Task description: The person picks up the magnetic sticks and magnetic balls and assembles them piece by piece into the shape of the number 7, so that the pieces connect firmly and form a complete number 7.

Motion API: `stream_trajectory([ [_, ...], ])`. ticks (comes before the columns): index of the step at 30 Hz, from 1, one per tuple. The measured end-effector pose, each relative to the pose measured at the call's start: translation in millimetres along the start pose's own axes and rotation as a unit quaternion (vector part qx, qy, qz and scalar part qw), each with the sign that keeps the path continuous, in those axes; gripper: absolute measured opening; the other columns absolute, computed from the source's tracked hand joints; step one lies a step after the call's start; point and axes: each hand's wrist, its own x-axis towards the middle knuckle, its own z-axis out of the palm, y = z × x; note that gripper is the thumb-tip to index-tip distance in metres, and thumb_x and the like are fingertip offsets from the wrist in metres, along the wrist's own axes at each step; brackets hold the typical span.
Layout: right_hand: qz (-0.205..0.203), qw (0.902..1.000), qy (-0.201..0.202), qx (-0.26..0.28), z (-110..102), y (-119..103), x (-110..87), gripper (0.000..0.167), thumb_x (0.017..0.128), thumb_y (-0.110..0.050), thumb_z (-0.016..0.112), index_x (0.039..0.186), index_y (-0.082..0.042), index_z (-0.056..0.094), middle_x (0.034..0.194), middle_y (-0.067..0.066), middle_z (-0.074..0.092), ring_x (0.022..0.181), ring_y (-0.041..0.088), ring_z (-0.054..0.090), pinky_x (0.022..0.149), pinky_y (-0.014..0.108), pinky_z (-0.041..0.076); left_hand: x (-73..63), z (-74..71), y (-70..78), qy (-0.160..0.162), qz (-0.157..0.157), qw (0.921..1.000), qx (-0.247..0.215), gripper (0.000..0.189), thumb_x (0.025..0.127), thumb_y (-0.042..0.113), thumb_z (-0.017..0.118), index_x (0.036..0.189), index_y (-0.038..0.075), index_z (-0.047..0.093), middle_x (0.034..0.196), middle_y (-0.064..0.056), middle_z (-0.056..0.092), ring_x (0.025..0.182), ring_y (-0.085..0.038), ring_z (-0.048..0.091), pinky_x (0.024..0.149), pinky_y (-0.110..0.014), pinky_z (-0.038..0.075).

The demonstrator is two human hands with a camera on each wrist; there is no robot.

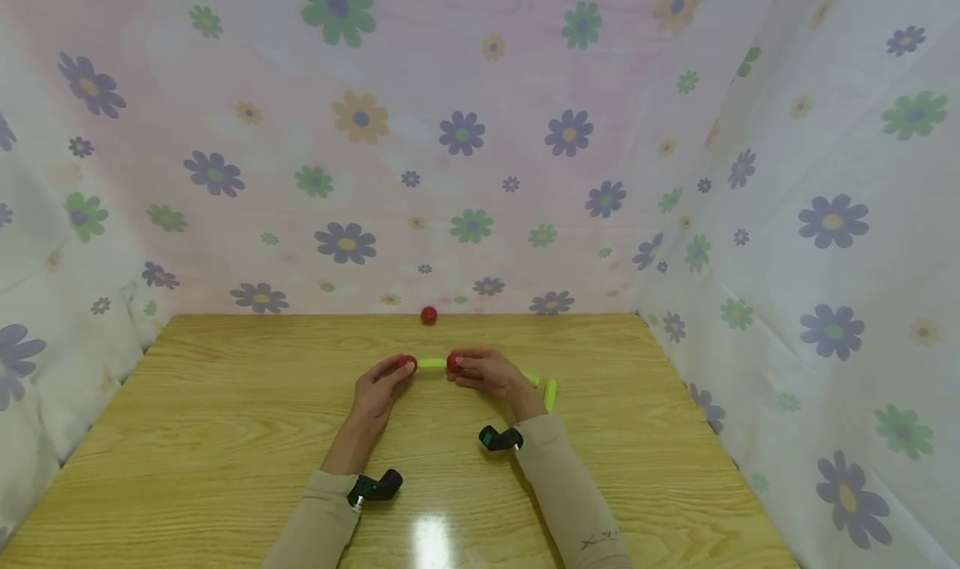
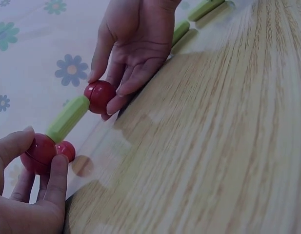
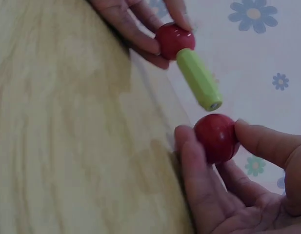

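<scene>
Left hand (image 1: pixel 381 387) pinches a red ball (image 3: pixel 174 41), thumb against fingers; a yellow-green faceted rod (image 1: pixel 431 364) extends from that ball. Right hand (image 1: pixel 489 372) grips a second red ball (image 3: pixel 216 138) between thumb and fingers. Rod sits between the hands, toward the far part of the table, long axis left-right in head view, about parallel to the far table edge. Its free end, with a small grey spot in the middle, points at the right-hand ball; right wrist view shows a narrow gap there. Can't tell if rod touches tabletop.

Third red ball (image 1: pixel 429 315) at the far table edge, beyond the hands. Two more yellow-green rods near right wrist: outer rod (image 1: pixel 551 395) points mostly away from the person, inner rod (image 1: pixel 532 378) partly hidden by the hand.

Surface: wood-grain table (image 1: pixel 225 419), glossy, light reflection at near side. Around it, floral curtain (image 1: pixel 420 61), pale pink and white, purple, green and orange flowers.

Beige sleeves (image 1: pixel 573 494), black wrist devices (image 1: pixel 378 486). Dark marking on right sleeve, illegible.
</scene>
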Motion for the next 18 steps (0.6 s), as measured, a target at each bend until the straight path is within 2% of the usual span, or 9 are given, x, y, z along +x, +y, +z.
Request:
stream_trajectory([
  [5, -0.005, 0.9997, 0.004, 0.023, -2.3, 5.3, 0.9, 0.040, 0.107, -0.009, 0.053, 0.143, 0.007, 0.051, 0.124, 0.020, 0.068, 0.099, 0.018, 0.074, 0.090, 0.029, 0.059, -0.1, 0.5, 0.0, 0.002, 0.005, 1.0000, -0.005, 0.046, 0.094, -0.005, 0.068, 0.137, -0.008, 0.054, 0.100, 0.003, 0.069, 0.089, -0.007, 0.071, 0.092, -0.026, 0.057],
  [10, -0.015, 0.9996, -0.004, 0.024, -3.6, 8.3, 1.9, 0.041, 0.107, -0.011, 0.054, 0.143, 0.008, 0.051, 0.126, 0.021, 0.067, 0.101, 0.019, 0.073, 0.091, 0.028, 0.058, 0.2, 0.1, -0.9, 0.002, 0.013, 0.9998, -0.012, 0.039, 0.093, -0.004, 0.070, 0.130, -0.007, 0.059, 0.097, 0.003, 0.071, 0.089, -0.008, 0.071, 0.092, -0.026, 0.058],
  [18, -0.010, 0.9999, 0.000, 0.005, -0.4, 7.3, -0.8, 0.041, 0.108, -0.016, 0.052, 0.141, 0.009, 0.052, 0.115, 0.017, 0.072, 0.095, 0.015, 0.073, 0.088, 0.026, 0.059, 1.9, 0.3, -3.3, 0.008, 0.009, 0.9999, -0.001, 0.040, 0.095, -0.003, 0.069, 0.132, -0.006, 0.057, 0.098, 0.005, 0.070, 0.091, -0.008, 0.072, 0.093, -0.026, 0.057],
])
